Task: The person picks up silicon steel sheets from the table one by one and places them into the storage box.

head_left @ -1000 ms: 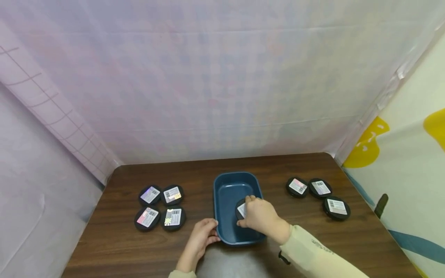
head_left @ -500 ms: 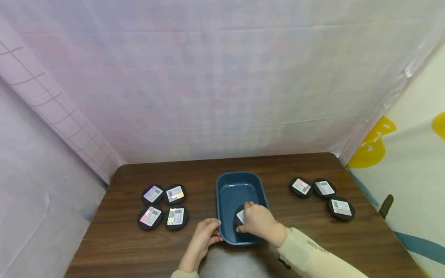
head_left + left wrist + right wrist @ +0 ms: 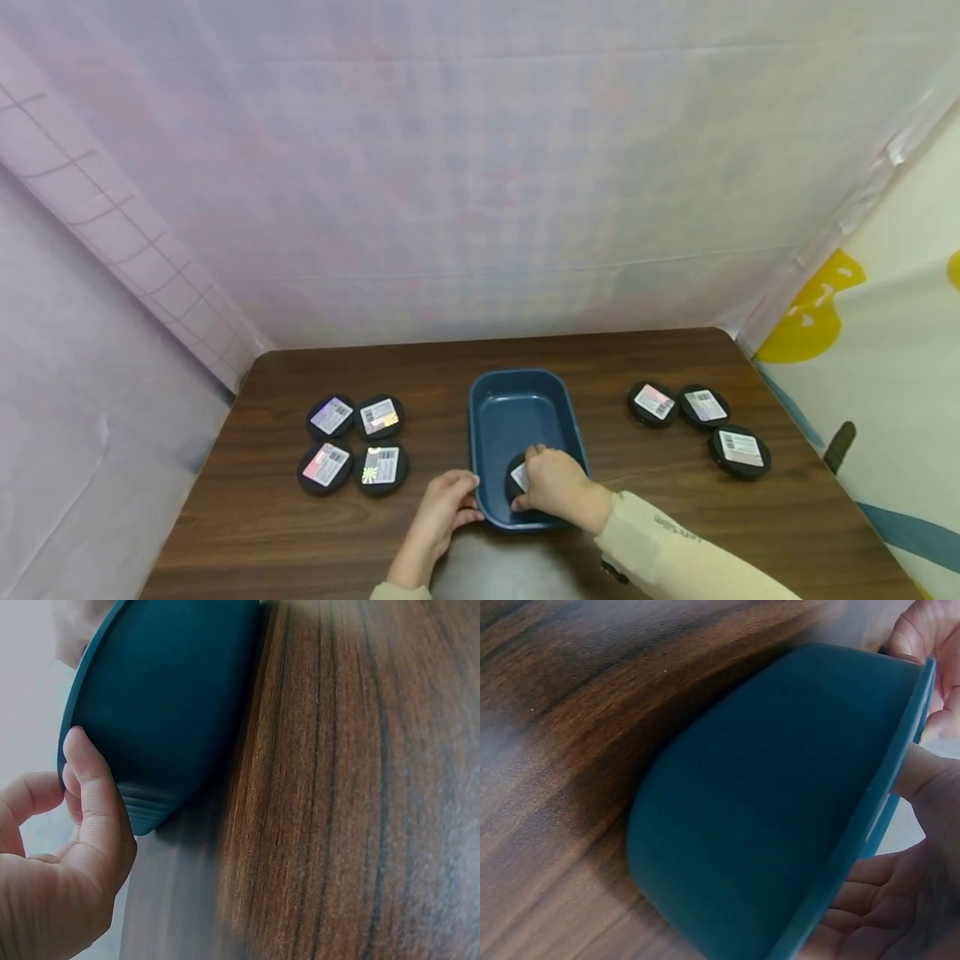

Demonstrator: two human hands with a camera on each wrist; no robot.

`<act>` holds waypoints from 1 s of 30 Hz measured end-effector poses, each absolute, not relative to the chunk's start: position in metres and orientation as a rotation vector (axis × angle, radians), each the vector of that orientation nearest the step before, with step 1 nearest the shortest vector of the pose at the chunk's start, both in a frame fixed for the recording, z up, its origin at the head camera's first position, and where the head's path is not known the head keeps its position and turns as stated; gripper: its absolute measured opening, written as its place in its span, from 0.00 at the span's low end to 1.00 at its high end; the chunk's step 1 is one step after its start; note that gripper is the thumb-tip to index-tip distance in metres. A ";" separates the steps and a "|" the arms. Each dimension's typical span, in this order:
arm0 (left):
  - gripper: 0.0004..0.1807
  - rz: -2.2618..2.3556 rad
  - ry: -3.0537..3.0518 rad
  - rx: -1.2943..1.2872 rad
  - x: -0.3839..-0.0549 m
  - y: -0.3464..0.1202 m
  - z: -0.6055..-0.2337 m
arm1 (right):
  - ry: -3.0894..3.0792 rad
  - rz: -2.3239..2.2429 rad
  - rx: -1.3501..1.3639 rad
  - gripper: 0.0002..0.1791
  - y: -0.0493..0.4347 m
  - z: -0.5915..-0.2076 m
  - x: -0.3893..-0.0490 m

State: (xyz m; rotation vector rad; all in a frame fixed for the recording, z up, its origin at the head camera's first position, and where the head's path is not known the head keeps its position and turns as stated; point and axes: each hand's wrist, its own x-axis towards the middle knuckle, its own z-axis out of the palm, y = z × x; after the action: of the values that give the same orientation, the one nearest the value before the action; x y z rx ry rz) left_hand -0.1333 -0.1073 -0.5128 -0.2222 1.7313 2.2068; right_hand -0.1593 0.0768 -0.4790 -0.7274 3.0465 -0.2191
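Observation:
A deep blue rectangular tray point(image 3: 525, 382) stands on the table, and my left hand point(image 3: 444, 510) pinches its rim at the near left corner. The left wrist view shows that thumb and fingers point(image 3: 91, 769) right at the rim. Inside the tray, near its front end, my right hand point(image 3: 557, 486) grips a flat round black container point(image 3: 517, 477) with a white label on top. The right hand covers much of that container. In the right wrist view the tray wall point(image 3: 765, 802) hides the container, while part of the right hand point(image 3: 900, 900) shows beyond the rim.
Several similar black containers with barcode labels lie in a two-by-two group at the left, including a front one point(image 3: 381, 468). Three more, one of them nearest point(image 3: 739, 452), lie at the right. A pale cloth wall point(image 3: 480, 183) rises behind the wooden table point(image 3: 247, 517).
My right hand has moved the black container a little toward the tray's near end. The left hand keeps its place on the rim. The head view has shifted slightly.

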 end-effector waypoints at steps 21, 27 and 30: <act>0.14 2.192 1.738 -0.217 -0.133 -0.105 -0.510 | 2.988 -0.234 -0.736 0.34 0.080 -0.483 -0.160; 0.14 2.201 1.740 -0.231 -0.133 -0.106 -0.510 | 3.003 -0.237 -0.755 0.35 0.079 -0.486 -0.160; 0.13 2.203 1.739 -0.242 -0.133 -0.106 -0.510 | 3.007 -0.239 -0.753 0.35 0.077 -0.488 -0.160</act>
State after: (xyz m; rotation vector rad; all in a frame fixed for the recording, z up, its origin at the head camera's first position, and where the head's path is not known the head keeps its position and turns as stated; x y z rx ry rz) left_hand -0.1329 -0.1064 -0.5102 -0.2423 1.7395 2.2025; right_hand -0.1600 0.0767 -0.4877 -0.7530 3.0067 -0.2392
